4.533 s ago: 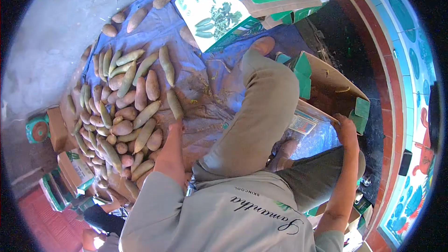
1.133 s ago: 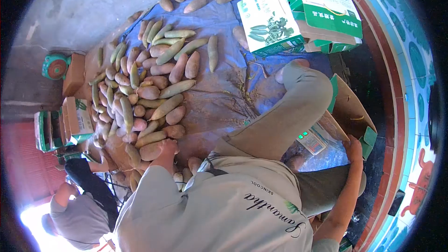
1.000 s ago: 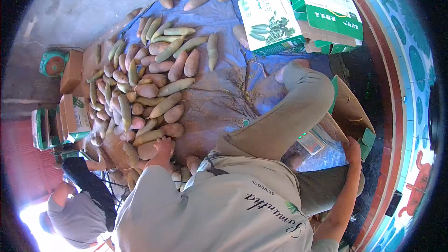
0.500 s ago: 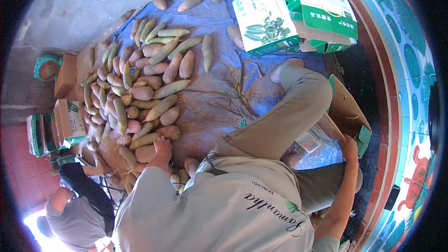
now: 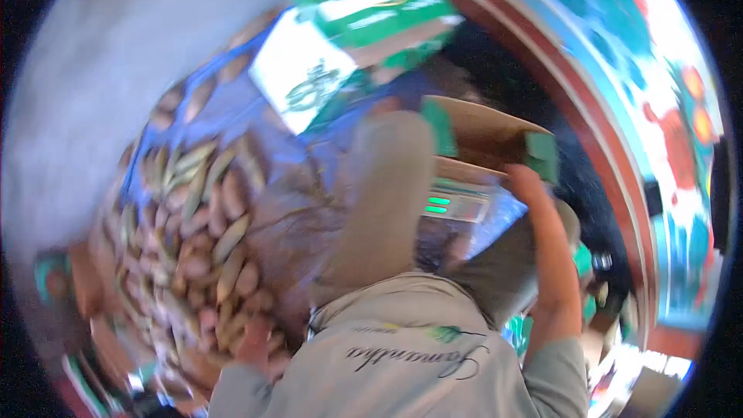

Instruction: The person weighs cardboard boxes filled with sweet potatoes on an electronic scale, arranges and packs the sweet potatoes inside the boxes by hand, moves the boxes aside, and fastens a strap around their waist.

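Note:
My right hand (image 5: 525,183) has its fingers closed over the near rim of an open cardboard box (image 5: 495,128) with green flaps. Just below that box, a scale (image 5: 458,203) shows green lit digits. My left hand (image 5: 254,344) is down at the near end of a big heap of root vegetables; motion blur smears its fingers, so I cannot make out a hold. Long green radishes (image 5: 197,190) and stout reddish-brown roots (image 5: 234,195) make up the heap.
A blue tarp (image 5: 232,108) lies under part of the heap. Printed green-and-white boxes (image 5: 371,15) stand at the far side. My bent knee (image 5: 395,147) rises between heap and box. A tiled wall edge (image 5: 588,85) curves along the right.
My view has swung to the right, so the heap sits lower left and the scale's lit display shows. My right hand stays on the box rim; my left stays by the heap.

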Tool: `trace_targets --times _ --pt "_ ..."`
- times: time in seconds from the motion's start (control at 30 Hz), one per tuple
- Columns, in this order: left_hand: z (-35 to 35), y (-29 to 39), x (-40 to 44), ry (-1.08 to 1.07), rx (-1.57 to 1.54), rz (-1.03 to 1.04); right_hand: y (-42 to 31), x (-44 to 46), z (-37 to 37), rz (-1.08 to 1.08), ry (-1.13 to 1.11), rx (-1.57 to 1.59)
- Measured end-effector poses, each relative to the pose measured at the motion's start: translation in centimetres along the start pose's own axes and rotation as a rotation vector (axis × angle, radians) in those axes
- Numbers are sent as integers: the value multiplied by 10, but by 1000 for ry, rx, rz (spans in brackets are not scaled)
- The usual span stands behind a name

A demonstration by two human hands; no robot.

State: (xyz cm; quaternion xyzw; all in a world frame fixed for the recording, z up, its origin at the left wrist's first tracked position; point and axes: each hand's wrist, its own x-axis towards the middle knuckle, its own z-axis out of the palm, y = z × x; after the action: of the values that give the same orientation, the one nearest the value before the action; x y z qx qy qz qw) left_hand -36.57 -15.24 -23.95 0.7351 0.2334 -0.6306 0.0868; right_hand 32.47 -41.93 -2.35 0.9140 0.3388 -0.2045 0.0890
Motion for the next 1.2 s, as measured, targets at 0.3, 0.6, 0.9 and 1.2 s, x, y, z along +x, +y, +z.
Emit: trace_targets --times 0.3,0.6,0.9,1.2 --pt "-153 -23 48 288 90 -150 -3 -1 11 -81 145 -48" --pt "-229 -20 49 484 55 -184 1 7 21 -117 152 -19" --pt "-278 -16 44 667 -47 -173 -1 6 20 -127 177 -51" --pt "-289 -2 47 773 -204 -58 3 -13 6 -137 319 -5"
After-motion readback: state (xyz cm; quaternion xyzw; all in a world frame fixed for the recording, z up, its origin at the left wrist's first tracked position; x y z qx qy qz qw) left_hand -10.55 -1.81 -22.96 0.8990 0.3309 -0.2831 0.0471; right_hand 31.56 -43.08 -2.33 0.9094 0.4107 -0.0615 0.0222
